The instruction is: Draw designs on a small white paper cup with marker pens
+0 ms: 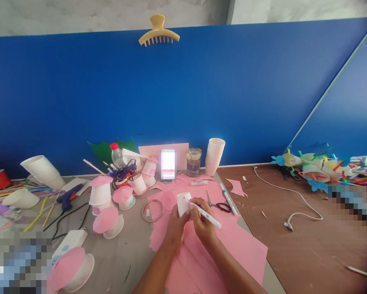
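My left hand [176,222] is closed around a small white paper cup [183,201], tilted above pink paper sheets [232,245]. In my right hand [201,218] is a white marker [210,218], its tip close to the cup's side; I cannot tell whether it touches. Scissors [221,207] with black handles lie just right of my right hand. Another marker [229,200] rests beyond them. A roll of tape [152,210] sits left of my hands, and a lit phone [168,164] stands upright behind them.
Cups with pink paper discs [106,220] stand on the left, near a blue glue gun [68,198]. A stack of white cups [215,157] and a glass jar [194,162] stand at the back. A white cable [289,192] lies right. A hair clip [159,30] hangs on the blue partition.
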Motion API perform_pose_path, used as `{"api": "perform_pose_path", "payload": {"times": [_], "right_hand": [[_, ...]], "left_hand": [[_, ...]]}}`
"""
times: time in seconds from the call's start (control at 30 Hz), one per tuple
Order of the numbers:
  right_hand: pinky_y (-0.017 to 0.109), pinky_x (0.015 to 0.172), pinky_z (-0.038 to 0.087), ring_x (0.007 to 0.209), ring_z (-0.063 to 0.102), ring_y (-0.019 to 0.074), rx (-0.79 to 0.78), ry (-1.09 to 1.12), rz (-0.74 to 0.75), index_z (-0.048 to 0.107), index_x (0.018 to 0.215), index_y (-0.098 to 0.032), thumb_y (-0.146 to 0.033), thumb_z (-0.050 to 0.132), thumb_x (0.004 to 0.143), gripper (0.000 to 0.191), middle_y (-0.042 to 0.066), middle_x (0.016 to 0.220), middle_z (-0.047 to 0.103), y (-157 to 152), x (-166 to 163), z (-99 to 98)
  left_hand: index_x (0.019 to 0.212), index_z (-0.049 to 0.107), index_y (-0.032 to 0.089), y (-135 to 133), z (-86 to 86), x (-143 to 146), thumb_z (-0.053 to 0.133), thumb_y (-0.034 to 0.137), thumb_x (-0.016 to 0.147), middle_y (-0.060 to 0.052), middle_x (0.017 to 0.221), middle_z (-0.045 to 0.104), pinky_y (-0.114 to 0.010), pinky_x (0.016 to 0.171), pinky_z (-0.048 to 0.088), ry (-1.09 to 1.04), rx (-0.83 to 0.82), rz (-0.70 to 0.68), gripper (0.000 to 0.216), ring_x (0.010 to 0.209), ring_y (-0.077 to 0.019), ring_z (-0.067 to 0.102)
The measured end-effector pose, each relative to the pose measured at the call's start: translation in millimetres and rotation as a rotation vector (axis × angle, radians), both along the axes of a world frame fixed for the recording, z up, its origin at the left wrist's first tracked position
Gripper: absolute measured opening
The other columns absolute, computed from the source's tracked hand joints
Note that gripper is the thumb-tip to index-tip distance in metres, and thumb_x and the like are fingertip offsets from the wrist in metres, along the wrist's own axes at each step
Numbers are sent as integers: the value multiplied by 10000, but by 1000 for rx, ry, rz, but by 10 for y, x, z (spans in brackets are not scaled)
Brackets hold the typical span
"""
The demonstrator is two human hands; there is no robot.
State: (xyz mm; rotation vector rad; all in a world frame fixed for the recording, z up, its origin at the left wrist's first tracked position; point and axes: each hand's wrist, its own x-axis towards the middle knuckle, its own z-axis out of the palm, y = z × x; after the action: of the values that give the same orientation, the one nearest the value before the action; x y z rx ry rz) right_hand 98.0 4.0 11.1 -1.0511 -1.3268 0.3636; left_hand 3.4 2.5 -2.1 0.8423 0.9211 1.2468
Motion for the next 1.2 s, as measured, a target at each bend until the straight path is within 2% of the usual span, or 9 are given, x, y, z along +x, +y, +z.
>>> {"api": "perform_pose_path", "payload": {"times": [0.23, 0.43, 0.67, 1.2], "right_hand": [[263, 511, 463, 653, 616, 168, 8, 4, 6, 592, 879, -212, -245, 482, 870, 116, 27, 740, 643, 6, 0, -11], [269, 533, 469, 659, 618, 172, 16, 19, 11, 594, 866, -211, -248, 493, 868, 108, 25, 739, 641, -1, -1, 7], [268, 537, 470, 673, 617, 174, 0, 27, 17, 595, 873, -210, -249, 497, 869, 105, 31, 755, 643, -3, -3, -9], [257, 500, 454, 657, 620, 169, 8, 15, 10, 589, 869, -207, -238, 490, 865, 103, 31, 748, 649, -11, -1, 18]], "left_hand": [[1049, 649, 162, 4, -24, -4, 758, 395, 696, -110, 1044, 681, -388, 874, 461, -1, -6, 13, 437, 1001, -287, 608], [1072, 645, 150, -3, 3, -1, 779, 430, 650, -115, 993, 689, -404, 884, 457, 9, -8, 23, 524, 999, -299, 607], [1063, 649, 167, -10, 3, -5, 758, 408, 690, -117, 1065, 674, -412, 883, 453, 11, -12, 6, 457, 1024, -303, 598], [1070, 632, 170, 4, -42, -14, 730, 371, 733, -104, 1028, 671, -384, 865, 463, 12, 8, -14, 405, 1030, -284, 588]]}}
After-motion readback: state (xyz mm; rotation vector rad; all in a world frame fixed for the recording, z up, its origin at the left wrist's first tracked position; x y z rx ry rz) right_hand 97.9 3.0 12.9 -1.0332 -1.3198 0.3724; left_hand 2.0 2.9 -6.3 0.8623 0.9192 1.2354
